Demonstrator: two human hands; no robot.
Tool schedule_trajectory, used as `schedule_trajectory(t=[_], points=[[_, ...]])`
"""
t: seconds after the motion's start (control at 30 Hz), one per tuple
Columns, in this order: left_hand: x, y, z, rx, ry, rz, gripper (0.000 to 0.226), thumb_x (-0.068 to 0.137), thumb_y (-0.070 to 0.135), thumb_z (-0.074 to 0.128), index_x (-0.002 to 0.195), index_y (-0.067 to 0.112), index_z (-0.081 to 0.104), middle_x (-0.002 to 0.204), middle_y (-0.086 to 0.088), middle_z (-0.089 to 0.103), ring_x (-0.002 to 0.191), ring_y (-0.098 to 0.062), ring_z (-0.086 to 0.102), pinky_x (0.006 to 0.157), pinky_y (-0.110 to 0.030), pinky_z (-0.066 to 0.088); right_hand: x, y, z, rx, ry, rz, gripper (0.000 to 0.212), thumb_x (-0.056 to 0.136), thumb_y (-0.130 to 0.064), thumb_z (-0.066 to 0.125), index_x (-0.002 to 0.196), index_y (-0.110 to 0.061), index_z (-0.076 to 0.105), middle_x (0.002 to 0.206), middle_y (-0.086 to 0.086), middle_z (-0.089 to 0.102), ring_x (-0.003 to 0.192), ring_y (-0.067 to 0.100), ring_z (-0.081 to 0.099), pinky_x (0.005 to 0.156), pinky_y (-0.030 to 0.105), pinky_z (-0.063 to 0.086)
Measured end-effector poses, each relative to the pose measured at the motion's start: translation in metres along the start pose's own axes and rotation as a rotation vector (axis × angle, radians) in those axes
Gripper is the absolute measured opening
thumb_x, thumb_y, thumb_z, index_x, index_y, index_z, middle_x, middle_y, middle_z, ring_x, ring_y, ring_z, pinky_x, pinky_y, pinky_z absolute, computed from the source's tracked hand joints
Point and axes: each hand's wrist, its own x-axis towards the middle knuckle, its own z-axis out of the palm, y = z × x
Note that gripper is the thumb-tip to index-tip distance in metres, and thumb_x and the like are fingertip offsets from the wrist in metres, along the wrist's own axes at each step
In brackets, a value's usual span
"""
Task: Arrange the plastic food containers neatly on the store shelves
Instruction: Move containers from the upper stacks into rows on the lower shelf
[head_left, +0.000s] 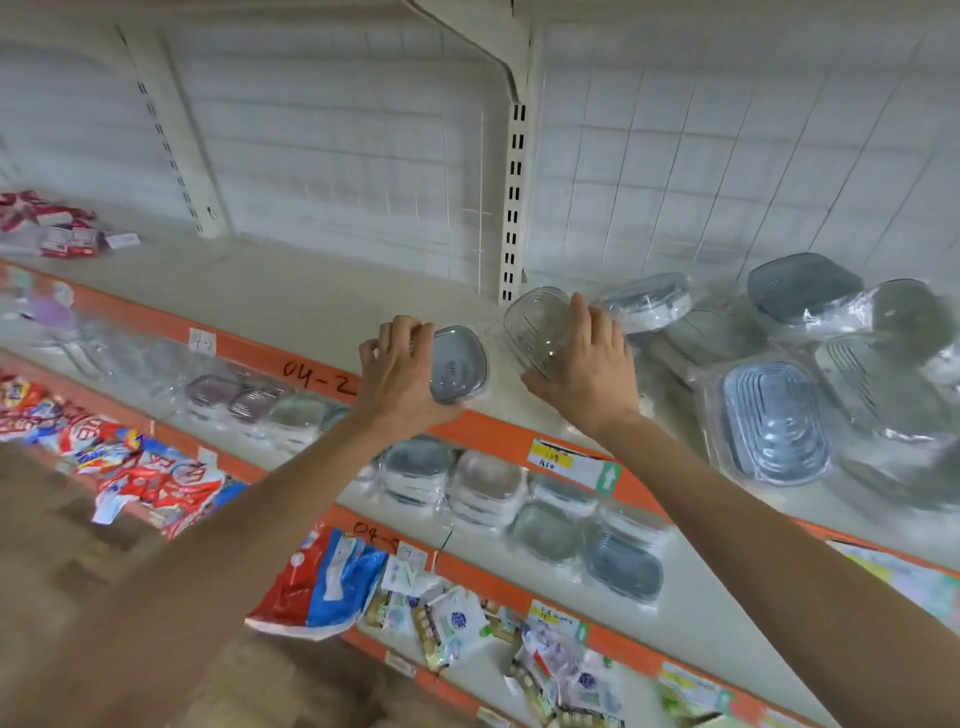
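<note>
On the top shelf (291, 291), each hand's grip clamps one container — left (400, 371) grey-lidded (457, 366), right (587, 374) clear (540, 327)

Wrapped containers (774, 421) right on upper shelf (291, 296)

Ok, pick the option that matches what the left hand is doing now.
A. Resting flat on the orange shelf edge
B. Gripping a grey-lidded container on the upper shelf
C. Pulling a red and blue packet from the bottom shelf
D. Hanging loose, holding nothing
B: the left hand has its fingers curled over a grey-lidded container at the front of the upper shelf.
</note>
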Motion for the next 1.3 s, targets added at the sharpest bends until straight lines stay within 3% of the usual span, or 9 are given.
schedule_trajectory(t=[0.23, 0.47, 0.77, 0.93, 1.07, 1.3], points=[[-0.056, 0.041, -0.006, 0.011, -0.063, 0.061, 0.094, 0.054, 0.061, 0.078, 0.124, 0.005, 0.049, 0.118, -0.012, 0.044, 0.109, -0.028, 0.043, 0.087, -0.041, 0.036, -0.068, 0.023, -0.032, -0.106, -0.028, -0.041, 0.103, 0.069, -0.048, 0.071, 0.148, -0.006, 0.018, 0.134, 0.014, 0.038, 0.120, 0.033, 0.037, 0.100, 0.043, 0.031], [-0.112, 0.055, -0.009, -0.021, -0.203, 0.126, 0.091, 0.059, 0.060, 0.074, 0.129, 0.011, 0.043, 0.121, -0.007, 0.039, 0.116, -0.027, 0.038, 0.096, -0.043, 0.036, -0.145, 0.024, -0.046, -0.167, -0.030, -0.018, 0.097, 0.067, -0.043, 0.073, 0.143, -0.004, 0.027, 0.128, 0.016, 0.041, 0.116, 0.034, 0.042, 0.098, 0.042, 0.035], [-0.219, 0.052, -0.003, -0.045, -0.414, 0.130, 0.093, 0.064, 0.052, 0.077, 0.137, 0.014, 0.035, 0.131, -0.011, 0.028, 0.122, -0.026, 0.031, 0.101, -0.035, 0.032, -0.260, 0.012, -0.035, -0.156, -0.275, 0.087, 0.092, 0.071, -0.048, 0.068, 0.143, -0.012, 0.024, 0.128, 0.009, 0.034, 0.117, 0.029, 0.039, 0.099, 0.036, 0.034], [-0.232, 0.063, 0.014, -0.026, -0.465, 0.250, 0.091, 0.064, 0.052, 0.076, 0.137, 0.015, 0.037, 0.128, -0.006, 0.034, 0.118, -0.023, 0.033, 0.095, -0.032, 0.033, -0.289, 0.037, -0.024, -0.172, -0.381, 0.158, 0.083, 0.073, -0.052, 0.066, 0.139, -0.017, 0.030, 0.127, 0.006, 0.037, 0.118, 0.028, 0.041, 0.099, 0.037, 0.035], [-0.229, 0.072, 0.039, 0.026, -0.510, 0.316, 0.093, 0.064, 0.056, 0.073, 0.138, 0.014, 0.036, 0.129, -0.004, 0.038, 0.119, -0.022, 0.036, 0.098, -0.033, 0.030, -0.292, 0.060, -0.006, -0.208, -0.422, 0.184, 0.079, 0.071, -0.054, 0.065, 0.136, -0.020, 0.034, 0.126, 0.003, 0.040, 0.119, 0.027, 0.037, 0.099, 0.039, 0.033], [-0.205, 0.092, 0.117, -0.007, -0.635, 0.322, 0.088, 0.071, 0.036, 0.077, 0.140, 0.007, 0.030, 0.134, -0.006, 0.036, 0.125, -0.023, 0.035, 0.102, -0.030, 0.032, -0.277, 0.124, 0.048, -0.293, -0.467, 0.202, 0.081, 0.073, -0.055, 0.062, 0.141, -0.026, 0.028, 0.139, -0.009, 0.036, 0.129, 0.016, 0.031, 0.106, 0.037, 0.022]])
